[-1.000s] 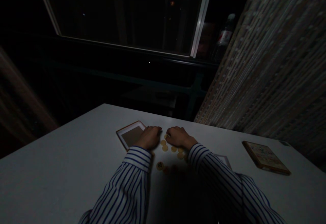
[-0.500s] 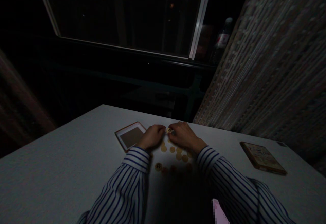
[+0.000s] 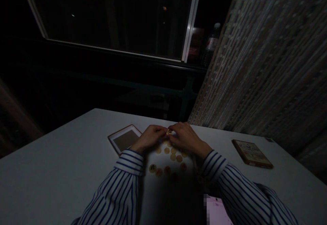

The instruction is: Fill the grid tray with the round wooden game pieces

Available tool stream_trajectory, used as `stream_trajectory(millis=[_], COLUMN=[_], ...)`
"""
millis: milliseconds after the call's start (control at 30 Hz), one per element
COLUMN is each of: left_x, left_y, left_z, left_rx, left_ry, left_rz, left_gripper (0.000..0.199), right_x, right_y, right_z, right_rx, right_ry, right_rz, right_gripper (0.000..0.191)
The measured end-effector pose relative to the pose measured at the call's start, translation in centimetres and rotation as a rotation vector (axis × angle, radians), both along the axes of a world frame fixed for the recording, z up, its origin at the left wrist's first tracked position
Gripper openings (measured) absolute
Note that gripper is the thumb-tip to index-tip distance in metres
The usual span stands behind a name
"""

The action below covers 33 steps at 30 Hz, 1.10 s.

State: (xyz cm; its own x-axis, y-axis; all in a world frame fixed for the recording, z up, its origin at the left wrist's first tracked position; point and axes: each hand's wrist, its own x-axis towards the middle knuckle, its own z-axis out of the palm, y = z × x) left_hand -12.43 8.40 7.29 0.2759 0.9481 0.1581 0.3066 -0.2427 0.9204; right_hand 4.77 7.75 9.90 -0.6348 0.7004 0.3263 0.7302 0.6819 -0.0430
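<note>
Head view shows the marked disc (image 3: 169, 132) between my hands, pinched by my right hand's (image 3: 187, 138) fingers, my left hand's (image 3: 150, 138) bunched fingers against its left edge, loose discs (image 3: 173, 157) nearer me on the surface (image 3: 63, 170).

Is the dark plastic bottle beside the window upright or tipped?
Upright: the bottle's pale cap sits above its red-and-white label.

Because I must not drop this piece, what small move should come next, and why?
Perhaps lay the piece on the table, mark up: its mark shows, the fingers of the left hand and the right hand meet at it, and other discs lie flat close by.
</note>
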Motion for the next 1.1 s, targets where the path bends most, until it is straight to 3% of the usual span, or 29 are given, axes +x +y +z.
stream_trajectory(millis=[367, 633, 867, 1100], left_x=[1.4, 4.0, 6.2, 7.4], left_y=[-1.1, -2.3, -3.1, -3.8], left_z=[1.7, 2.4, 2.1, 2.2], left_rx=[0.01, -0.005, -0.005, -0.012], left_ry=[-0.075, -0.024, -0.049, -0.015], left_rz=[-0.084, -0.026, -0.04, -0.042], left_gripper=[0.028, 0.03, 0.029, 0.032], right_x=[2.7, 5.8, 8.2, 9.8], right_y=[-1.9, -3.4, -4.3, -4.7], right_z=[0.3, 0.1, 0.1, 0.9], right_rx=[-0.005, -0.08, -0.094, -0.169], right_ry=[0.268, 0.475, 0.511, 0.406], right_rz=[0.007, -0.03, -0.079, -0.067], right_gripper=[0.037, 0.032, 0.028, 0.028])
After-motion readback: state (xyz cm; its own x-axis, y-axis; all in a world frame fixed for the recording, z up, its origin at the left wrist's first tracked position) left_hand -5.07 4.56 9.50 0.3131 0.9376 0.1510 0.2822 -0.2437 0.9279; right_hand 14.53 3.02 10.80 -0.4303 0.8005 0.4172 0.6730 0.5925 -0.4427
